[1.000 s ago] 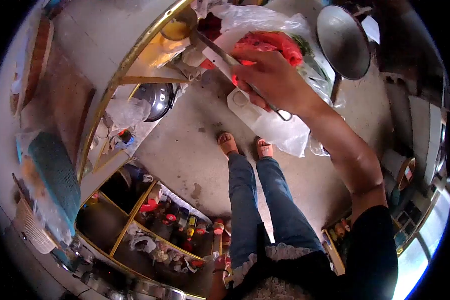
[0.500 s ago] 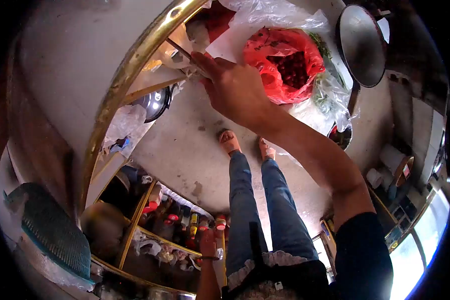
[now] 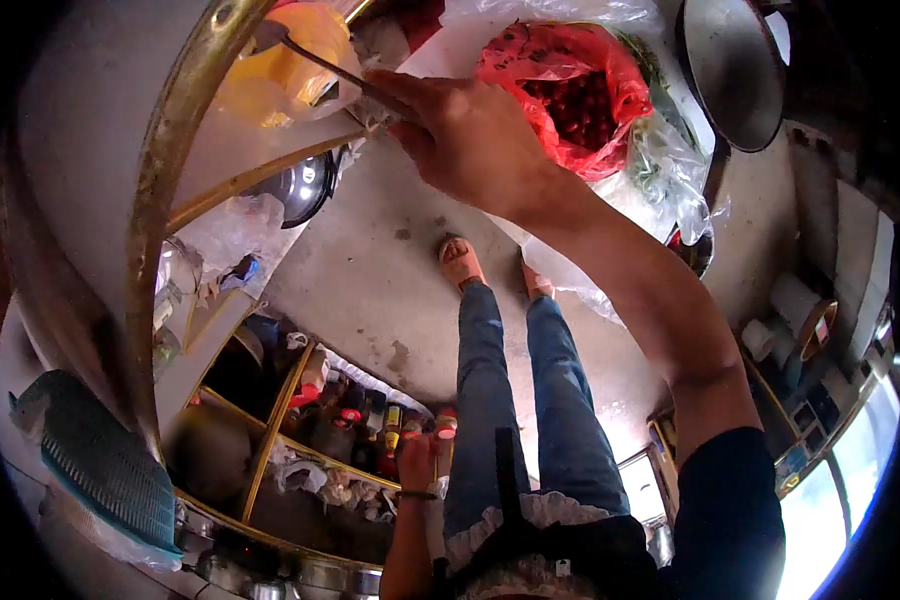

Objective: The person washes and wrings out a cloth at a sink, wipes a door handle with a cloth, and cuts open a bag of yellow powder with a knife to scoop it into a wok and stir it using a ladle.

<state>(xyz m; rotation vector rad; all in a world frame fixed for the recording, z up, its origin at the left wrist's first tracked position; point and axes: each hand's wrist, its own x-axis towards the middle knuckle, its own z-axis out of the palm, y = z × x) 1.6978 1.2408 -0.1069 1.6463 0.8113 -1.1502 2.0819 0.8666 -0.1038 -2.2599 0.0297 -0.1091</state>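
My right hand (image 3: 470, 140) is closed around the handle of a metal ladle (image 3: 340, 72). The ladle's head lies at the upper left, over a yellow container (image 3: 305, 60) partly wrapped in clear plastic. Just right of this hand, an open red plastic bag (image 3: 515, 75) holds small dark red round items. Low in the view my left hand (image 3: 417, 462), with a band at the wrist, hangs in front of the bottles (image 3: 354, 408) on a shelf. Its fingers are too small and dim to make out.
A brass-coloured curved edge (image 3: 160, 150) runs down the left. Below the yellow container is a black lidded pot (image 3: 305, 190). A teal basket (image 3: 105, 465) stands at lower left, a wok (image 3: 732, 70) at upper right. Shelves (image 3: 270, 440) hold jars and bags.
My right hand has moved left with the ladle, away from the red bag, which now shows its contents. My left hand has come further into view beside the shelf bottles.
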